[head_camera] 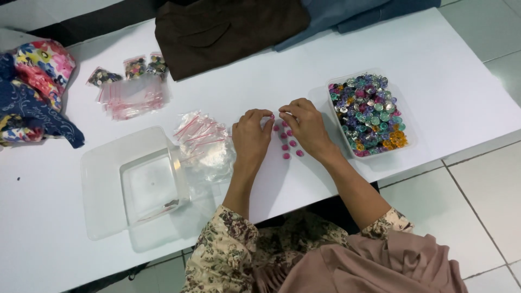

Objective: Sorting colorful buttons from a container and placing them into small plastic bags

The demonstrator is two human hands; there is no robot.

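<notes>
A: Two hands over the white desk [434, 65], both just left of the clear tub of mixed coloured beads [369, 114]. Use that tub as anchor.

B: Ok. Risks first?

A: My guess: the loose pink beads [287, 142] lying on the desk left of the tub are small and round-looking, so a nudge from a wrist could roll them toward the desk edge. Also the tub sits near the desk's near edge; a right forearm bump could tip it. Judgement only.

B: Fingers?

A: Left hand [251, 135]: fingers curled in, tips pinched nearly closed on what looks like one pink bead at the tip. Right hand [305, 126]: fingers bent, tips drawn together close to the left hand's tips, touching or almost; whether it grips a bead, cannot tell, too small.

B: Anything else?

A: Further left of the tub: a heap of small clear zip bags [203, 142], then an empty clear container on its lid [146, 184]. Far left and behind: more pink-striped bags [133, 100], three filled little bags [135, 68], floral cloth [38, 81]. Behind the tub: brown garment [228, 30].
</notes>
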